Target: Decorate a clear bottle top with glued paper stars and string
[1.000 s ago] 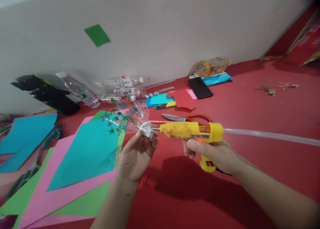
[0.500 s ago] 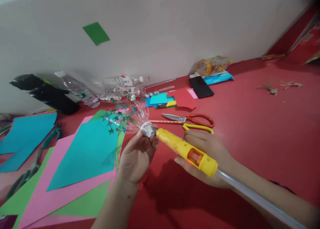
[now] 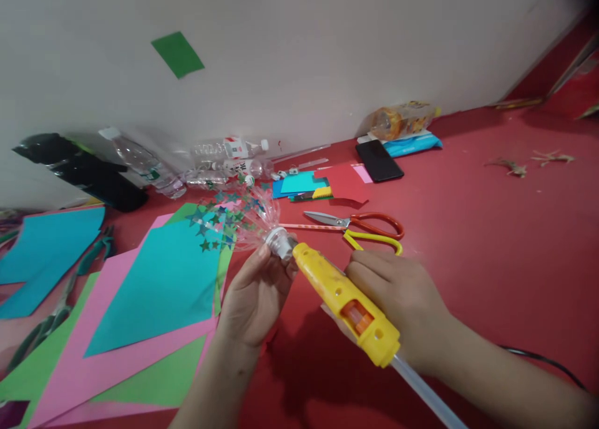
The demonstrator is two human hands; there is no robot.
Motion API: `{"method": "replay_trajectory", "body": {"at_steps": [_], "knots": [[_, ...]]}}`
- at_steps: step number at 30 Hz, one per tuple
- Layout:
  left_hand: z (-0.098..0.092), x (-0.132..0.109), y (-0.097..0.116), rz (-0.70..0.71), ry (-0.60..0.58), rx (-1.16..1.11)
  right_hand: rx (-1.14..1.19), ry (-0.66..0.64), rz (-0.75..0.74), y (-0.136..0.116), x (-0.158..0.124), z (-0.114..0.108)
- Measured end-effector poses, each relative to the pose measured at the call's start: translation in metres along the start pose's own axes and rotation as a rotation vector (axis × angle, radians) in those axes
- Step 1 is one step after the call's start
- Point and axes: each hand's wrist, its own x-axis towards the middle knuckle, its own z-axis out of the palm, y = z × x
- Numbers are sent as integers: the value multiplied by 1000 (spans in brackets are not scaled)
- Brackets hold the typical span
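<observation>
The fingers (image 3: 267, 268) of the left hand (image 3: 255, 295) are pinched narrowly around the grey screw neck (image 3: 279, 242) of a clear plastic bottle top (image 3: 241, 220). It is held in the air with the neck pointing right and the cut body fanning out to the far left. Small green and blue stars speckle the bottle top; I cannot tell whether they sit inside it or on its outer skin.

The right hand (image 3: 397, 298) is wrapped around a yellow hot-glue gun (image 3: 344, 295), with its fingers closed over the body. The gun's tip touches the neck, just beside the left fingertips. A translucent glue stick (image 3: 423, 396) juts from the back of the gun toward the near right.

Beneath both hands is a red surface (image 3: 491, 242). On it, orange-and-yellow-handled scissors (image 3: 360, 224) lie just beyond the gun. Teal, pink and green paper sheets (image 3: 154, 285) lie to the left. Further off, clear plastic bottles (image 3: 229, 151) that look empty lie against the white wall (image 3: 327, 55). Far right of them lie a black phone (image 3: 379, 159) and a clear bag (image 3: 397, 120) holding something orange.
</observation>
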Motion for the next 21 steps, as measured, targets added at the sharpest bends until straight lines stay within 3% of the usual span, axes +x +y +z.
{"method": "replay_trajectory", "body": {"at_steps": [21], "knots": [[-3,1,-1,12,-45,31,-39,-7,-2,-2,0,0]]}}
